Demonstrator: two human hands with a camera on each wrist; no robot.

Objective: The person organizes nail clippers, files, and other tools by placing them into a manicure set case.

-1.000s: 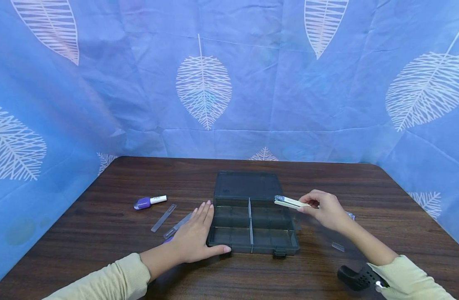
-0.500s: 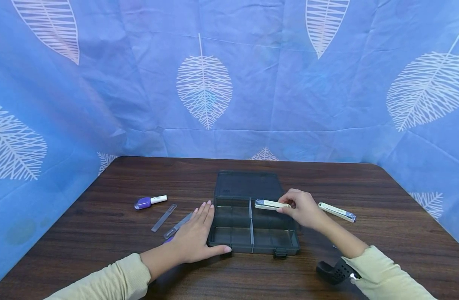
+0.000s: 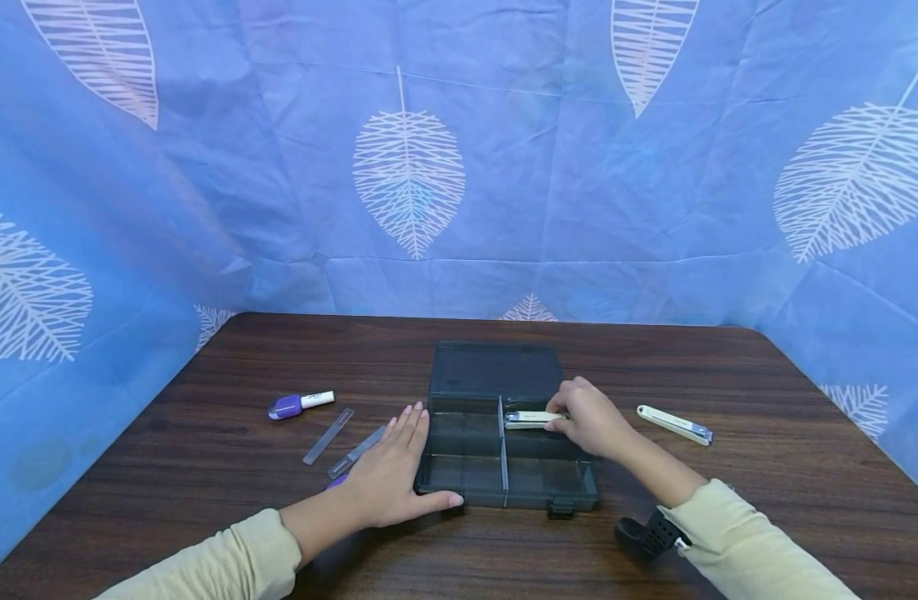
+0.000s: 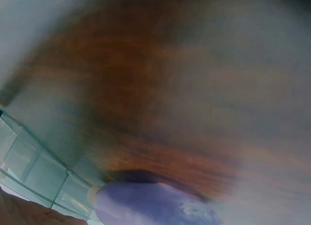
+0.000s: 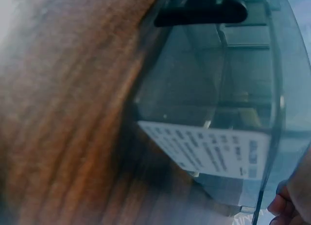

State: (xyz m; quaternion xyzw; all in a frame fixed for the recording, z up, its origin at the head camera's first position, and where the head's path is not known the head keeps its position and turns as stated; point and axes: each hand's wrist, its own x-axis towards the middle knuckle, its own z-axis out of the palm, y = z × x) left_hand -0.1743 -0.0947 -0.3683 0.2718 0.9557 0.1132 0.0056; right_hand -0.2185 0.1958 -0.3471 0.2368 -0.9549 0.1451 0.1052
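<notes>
A translucent dark organizer box (image 3: pixel 541 502) stands with its lid (image 3: pixel 496 367) tipped back. Between the thumb and fingers of my right hand (image 3: pixel 589 418) is a white nail clipper (image 3: pixel 528 420), low in the back right compartment, its metal end toward the divider (image 3: pixel 504 462). My left hand (image 3: pixel 387 475) rests along the box's left side, fingers straight and thumb at the front corner. In the right wrist view, a white label (image 5: pixel 214 147) shows on the box wall, with fingertips (image 5: pixel 282 205) at the edge.
Another nail clipper (image 3: pixel 674 425) lies right of the box. On the left are a purple nail polish bottle (image 3: pixel 286 407) and two clear nail files, one (image 3: pixel 328 436) apart and one (image 3: pixel 353 454) beside my left hand. Another purple item (image 4: pixel 150 203) sits under that hand.
My right hand has carried the nail clipper leftward from beside the box and down into the back right compartment. The left hand has stayed in place.
</notes>
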